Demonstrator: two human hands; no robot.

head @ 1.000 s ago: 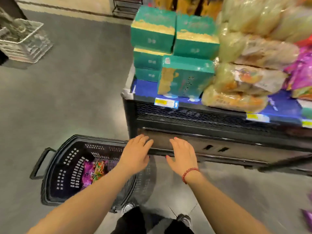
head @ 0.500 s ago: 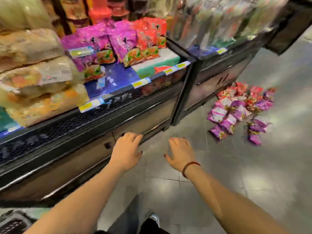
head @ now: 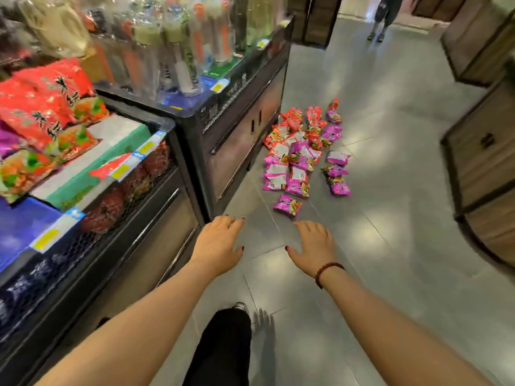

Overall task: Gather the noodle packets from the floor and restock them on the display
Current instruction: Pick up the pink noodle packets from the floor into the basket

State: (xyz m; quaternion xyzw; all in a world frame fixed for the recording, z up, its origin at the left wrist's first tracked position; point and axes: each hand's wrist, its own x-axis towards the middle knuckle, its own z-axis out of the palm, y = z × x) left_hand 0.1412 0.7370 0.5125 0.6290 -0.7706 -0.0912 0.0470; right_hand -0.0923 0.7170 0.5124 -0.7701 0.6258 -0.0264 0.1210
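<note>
The left hand [head: 218, 245] and right hand [head: 313, 247] hover palm-down, fingers loosely spread, holding nothing. The noodle packets [head: 299, 151] lie heaped on the floor [head: 390, 190] at twelve o'clock, beside the display [head: 237, 140].

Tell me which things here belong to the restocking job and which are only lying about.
Job: noodle packets on the floor; display; left hand and right hand, both empty.
Only there: bottles; wooden cabinets; person far ahead.
</note>
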